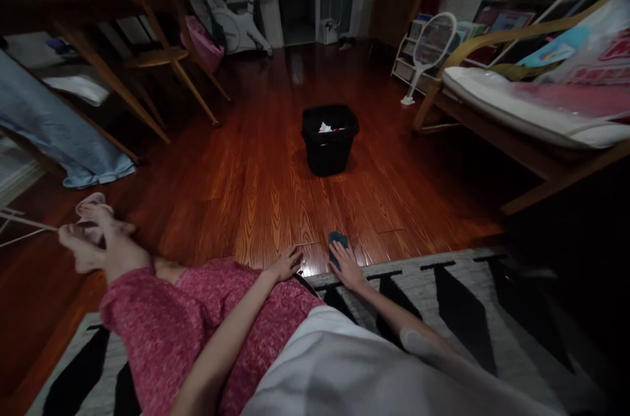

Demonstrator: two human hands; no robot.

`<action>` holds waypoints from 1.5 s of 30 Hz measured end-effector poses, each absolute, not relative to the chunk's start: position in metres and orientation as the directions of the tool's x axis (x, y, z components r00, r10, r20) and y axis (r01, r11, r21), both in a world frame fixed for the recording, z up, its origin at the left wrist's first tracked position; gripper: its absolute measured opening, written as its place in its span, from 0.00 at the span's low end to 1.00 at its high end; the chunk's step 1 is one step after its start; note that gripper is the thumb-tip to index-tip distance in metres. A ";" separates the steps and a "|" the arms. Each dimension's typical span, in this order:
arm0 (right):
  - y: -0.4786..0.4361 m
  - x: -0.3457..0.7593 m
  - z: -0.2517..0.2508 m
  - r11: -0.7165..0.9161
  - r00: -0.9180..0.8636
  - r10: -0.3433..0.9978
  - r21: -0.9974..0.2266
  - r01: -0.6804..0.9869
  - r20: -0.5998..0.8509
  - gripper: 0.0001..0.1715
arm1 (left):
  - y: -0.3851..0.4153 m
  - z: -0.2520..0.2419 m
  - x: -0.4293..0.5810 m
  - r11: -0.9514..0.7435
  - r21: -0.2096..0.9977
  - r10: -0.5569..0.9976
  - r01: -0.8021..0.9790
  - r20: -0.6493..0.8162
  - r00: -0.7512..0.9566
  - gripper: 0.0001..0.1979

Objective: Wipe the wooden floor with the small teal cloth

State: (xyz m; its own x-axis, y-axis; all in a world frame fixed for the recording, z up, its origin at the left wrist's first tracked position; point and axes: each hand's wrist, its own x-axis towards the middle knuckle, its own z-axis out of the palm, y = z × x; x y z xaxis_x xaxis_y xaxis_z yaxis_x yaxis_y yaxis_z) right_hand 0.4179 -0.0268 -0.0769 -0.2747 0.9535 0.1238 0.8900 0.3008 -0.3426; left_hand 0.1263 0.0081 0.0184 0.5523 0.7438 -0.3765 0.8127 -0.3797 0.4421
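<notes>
My right hand (347, 266) lies palm down at the edge of the rug, its fingers spread over a small dark teal piece that looks like a folded cloth (337, 239) on the wooden floor. The fingers cover part of the cloth. To its left, my left hand (285, 264) rests by my thigh in pink trousers (211, 291), fingers loosely apart and nothing visible in them. Just beside that hand shows a thin dark curved edge (307, 283); most of it is hidden. A bright reflection shines on the floor between my hands.
A black bin (329, 147) with white scraps inside stands ahead on the floor (266, 186). A wooden chair (152, 55) and table are at left, an exercise bike (239, 22) behind. At right are a cushioned armchair (522, 107) and a white racket (433, 42). Patterned rug (418, 278) lies beneath me.
</notes>
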 end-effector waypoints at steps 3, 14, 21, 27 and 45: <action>0.012 0.438 -0.065 0.139 -0.108 0.988 -0.344 0.929 0.108 0.36 | 0.008 0.026 0.129 -0.356 0.402 0.729 0.843 -0.445 0.520 0.32; 0.040 0.372 -0.065 0.147 -0.107 0.986 -0.367 0.919 0.128 0.37 | 0.006 0.053 0.129 -0.323 0.337 0.741 0.884 -0.491 0.458 0.37; -0.013 0.343 -0.081 0.431 -0.407 0.902 -0.341 0.836 0.143 0.37 | 0.008 0.058 0.125 -0.265 0.316 0.741 0.911 -0.538 0.402 0.37; 0.074 0.326 -0.040 0.342 -0.344 0.937 -0.340 0.876 0.057 0.36 | 0.010 0.063 0.114 -0.172 0.241 0.741 0.955 -0.607 0.287 0.38; 0.035 0.293 -0.051 0.607 -0.643 0.765 -0.368 0.704 0.032 0.37 | 0.010 0.057 0.093 -0.077 0.246 0.812 0.966 -0.547 0.204 0.35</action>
State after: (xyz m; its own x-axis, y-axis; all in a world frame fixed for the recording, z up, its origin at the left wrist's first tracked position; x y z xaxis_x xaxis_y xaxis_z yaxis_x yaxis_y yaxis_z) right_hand 0.2929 0.0348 -0.0506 -0.6434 0.7649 0.0320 0.7038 0.6075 -0.3683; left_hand 0.0932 0.0098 0.0572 0.2041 0.8122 -0.5465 0.9661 -0.0770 0.2463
